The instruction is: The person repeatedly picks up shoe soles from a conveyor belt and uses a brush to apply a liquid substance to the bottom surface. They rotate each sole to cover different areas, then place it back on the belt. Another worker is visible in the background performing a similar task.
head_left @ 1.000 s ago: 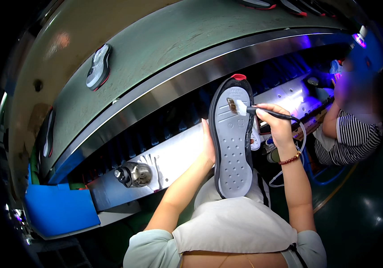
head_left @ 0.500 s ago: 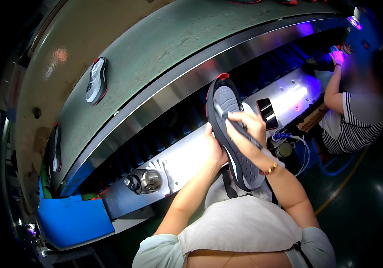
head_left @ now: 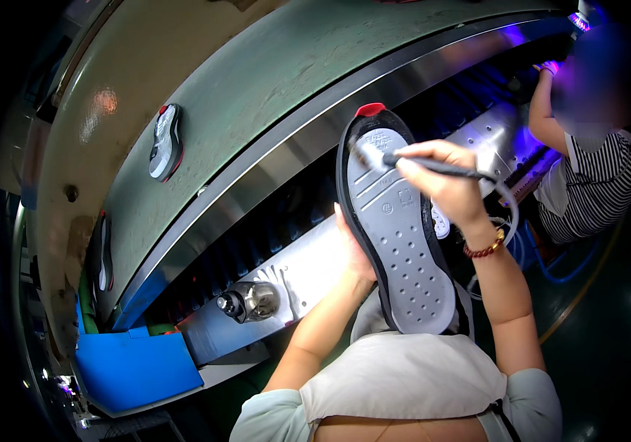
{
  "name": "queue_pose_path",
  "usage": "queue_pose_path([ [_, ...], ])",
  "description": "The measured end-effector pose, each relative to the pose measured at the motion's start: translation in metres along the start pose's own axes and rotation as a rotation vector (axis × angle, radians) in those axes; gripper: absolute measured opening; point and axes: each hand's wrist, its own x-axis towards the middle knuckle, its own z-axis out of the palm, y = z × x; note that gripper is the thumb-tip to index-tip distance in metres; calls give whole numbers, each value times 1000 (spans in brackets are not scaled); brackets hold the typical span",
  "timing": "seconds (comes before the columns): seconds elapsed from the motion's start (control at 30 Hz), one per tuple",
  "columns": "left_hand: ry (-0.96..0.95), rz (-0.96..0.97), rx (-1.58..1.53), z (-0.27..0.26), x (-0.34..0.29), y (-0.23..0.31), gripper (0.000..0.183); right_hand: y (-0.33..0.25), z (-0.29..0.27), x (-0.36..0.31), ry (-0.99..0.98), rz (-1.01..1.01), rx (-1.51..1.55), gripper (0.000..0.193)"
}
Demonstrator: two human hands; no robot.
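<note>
A long shoe sole (head_left: 404, 243) with a grey inner face, rows of small holes, a black rim and a red tip stands tilted up before me. My left hand (head_left: 357, 250) grips it by its left edge, fingers partly hidden behind it. In my right hand (head_left: 454, 180) is a brush (head_left: 441, 166) with a black handle and a pale tube trailing from its end. Its blurred bristles touch or hover just over the grey face near the red tip; I cannot tell which.
Beyond the metal edge runs a green conveyor belt (head_left: 256, 92) carrying another sole (head_left: 165, 144) and a further one (head_left: 104, 250). A metal container with a black top (head_left: 253, 302) stands on the silvery shelf (head_left: 308, 259). Left is a blue panel (head_left: 135, 372). A co-worker (head_left: 588, 184) sits at right.
The sole has come nearer and turned its grey face more fully toward me. My right hand, with the brush, has moved up and right; the bristles are nearer the red tip.
</note>
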Motion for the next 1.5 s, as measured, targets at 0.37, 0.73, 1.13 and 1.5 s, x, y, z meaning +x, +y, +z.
queue_pose_path([
  [0.37, -26, 183, 15, 7, -6, 12, 77, -16, -12, -18, -369, -129, -55, 13],
  [0.73, -214, 363, 181, 36, 6, 37, 97, -27, -23, -31, -663, -246, -27, 22],
  [1.13, -369, 532, 133, 41, 18, 62, 90, -20, -32, -39, -513, 88, 285, 19],
  [1.5, -377, 553, 102, 37, 23, 75, 91, -6, -39, -42, -496, -3, -37, 20],
])
